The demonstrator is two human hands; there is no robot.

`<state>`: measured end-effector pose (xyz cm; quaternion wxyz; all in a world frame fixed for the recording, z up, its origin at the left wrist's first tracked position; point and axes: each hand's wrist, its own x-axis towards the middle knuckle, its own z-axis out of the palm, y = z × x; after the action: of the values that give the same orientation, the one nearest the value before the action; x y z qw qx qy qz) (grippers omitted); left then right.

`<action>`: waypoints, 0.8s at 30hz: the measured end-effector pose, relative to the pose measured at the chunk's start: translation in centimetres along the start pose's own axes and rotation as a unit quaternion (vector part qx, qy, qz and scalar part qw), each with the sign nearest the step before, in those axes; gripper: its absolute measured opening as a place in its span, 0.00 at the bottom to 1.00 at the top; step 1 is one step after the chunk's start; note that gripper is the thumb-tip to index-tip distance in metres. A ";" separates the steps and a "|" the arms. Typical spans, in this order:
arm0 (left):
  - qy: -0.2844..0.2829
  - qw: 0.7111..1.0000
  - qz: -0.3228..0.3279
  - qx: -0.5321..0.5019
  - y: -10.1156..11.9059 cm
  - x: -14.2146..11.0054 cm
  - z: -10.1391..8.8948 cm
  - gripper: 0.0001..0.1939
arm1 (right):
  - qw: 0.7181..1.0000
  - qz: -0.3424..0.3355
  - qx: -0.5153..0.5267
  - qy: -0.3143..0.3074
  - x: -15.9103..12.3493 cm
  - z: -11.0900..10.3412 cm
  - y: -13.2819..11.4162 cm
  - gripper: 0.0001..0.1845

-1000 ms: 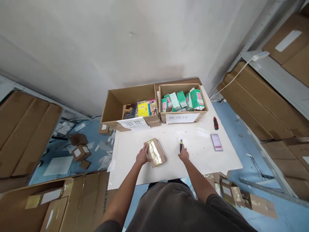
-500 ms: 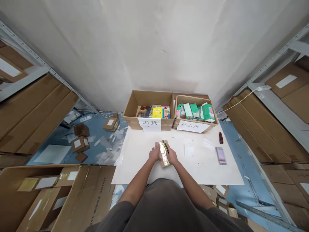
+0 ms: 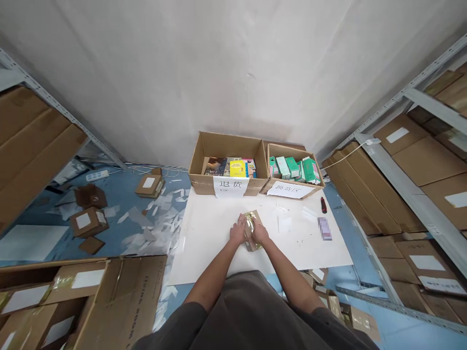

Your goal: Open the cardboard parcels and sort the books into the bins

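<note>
A small cardboard box [image 3: 251,245] with shiny gold tape along its top lies tilted on the white table, between my two hands. My left hand [image 3: 238,230] grips its left side, fingers closed along the edge and reaching toward the far end. On the right side, my right hand [image 3: 259,233] is closed against the box, its fingers over the taped top. Whether a knife is still in that hand I cannot tell, as the fingers hide it.
Behind stand an open carton [image 3: 204,184] of mixed packages and another carton [image 3: 263,187] of green boxes, both with handwritten paper signs. A red-black cutter [image 3: 323,205] and a blurred purple item [image 3: 324,229] lie right. Paper scraps [image 3: 149,233] litter the floor; a large carton [image 3: 134,291] stands left.
The black-and-yellow knife seen by my right hand no longer shows. My right hand has moved further over the box top. The view has turned slightly to the right.
</note>
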<state>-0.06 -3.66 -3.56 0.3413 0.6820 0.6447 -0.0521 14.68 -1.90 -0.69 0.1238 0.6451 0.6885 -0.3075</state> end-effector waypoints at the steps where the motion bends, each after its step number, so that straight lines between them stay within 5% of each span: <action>1: 0.000 1.000 -0.005 0.003 0.0 0.0 0.0 0.67 | 1.000 0.005 -0.008 -0.006 0.0 -0.2 -0.3 0.59; 11: -0.019 0.997 -0.060 0.042 1.2 1.1 0.6 0.71 | 0.997 0.035 -0.007 -0.063 -1.2 -1.9 -1.0 0.50; 20: -0.052 0.995 -0.065 0.054 1.4 1.7 0.7 0.72 | 0.977 0.120 0.028 -0.176 -8.3 -1.4 1.9 0.38; 24: -0.062 0.996 -0.039 0.057 2.5 2.3 1.1 0.75 | 0.969 0.150 0.078 -0.181 -9.7 -1.5 2.7 0.32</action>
<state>3.02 -2.12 -4.59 0.3388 0.6702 0.6443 -0.1447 18.95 -8.93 5.30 0.2407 0.6820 0.5241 -0.4497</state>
